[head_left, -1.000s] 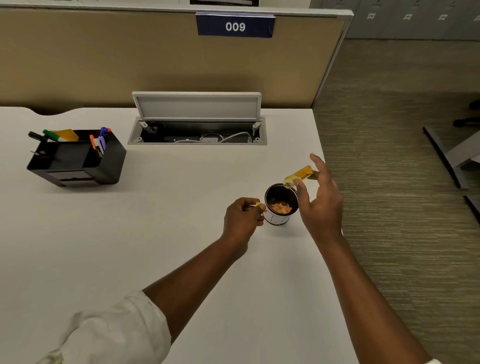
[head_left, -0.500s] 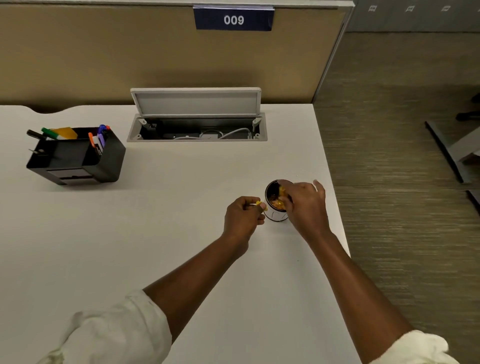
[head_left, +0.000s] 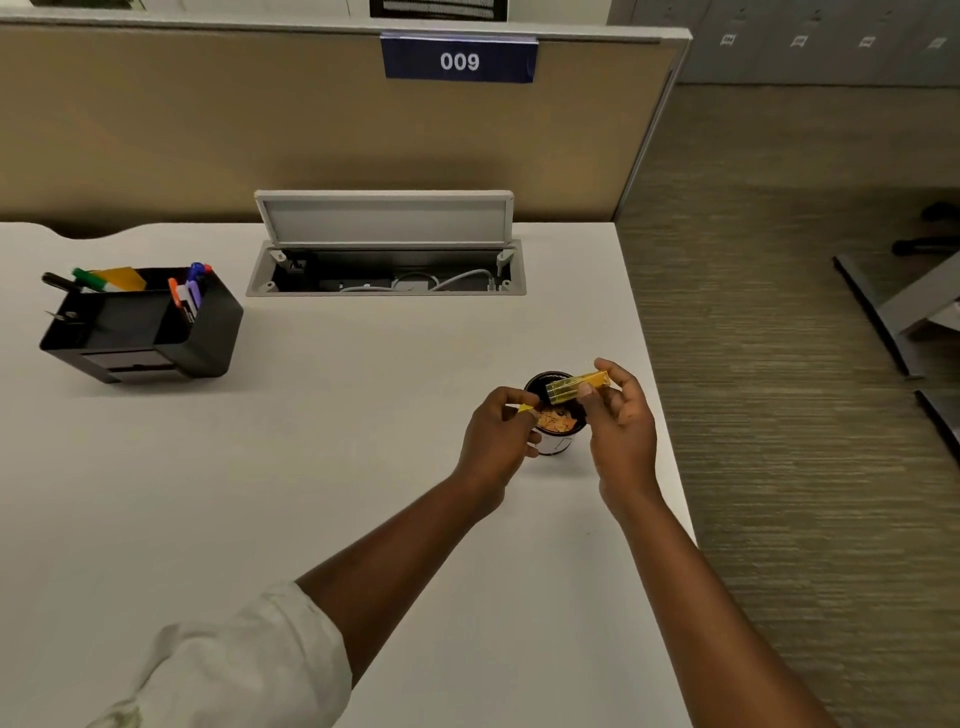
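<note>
Right of centre in the frame, the right hand (head_left: 623, 436) pinches a clear yellow case (head_left: 576, 387) between thumb and fingertips, tilted with its open end over the black cup (head_left: 558, 446) that stands on the white table (head_left: 311, 441). The left hand (head_left: 496, 441), fingers curled, pinches a small yellow piece (head_left: 525, 409), probably the case's cap, at the cup's left rim. Orange bits (head_left: 558, 422) lie inside the cup and the case looks almost empty, so the emptying seems largely done; what appears left is capping the case and setting it down.
</note>
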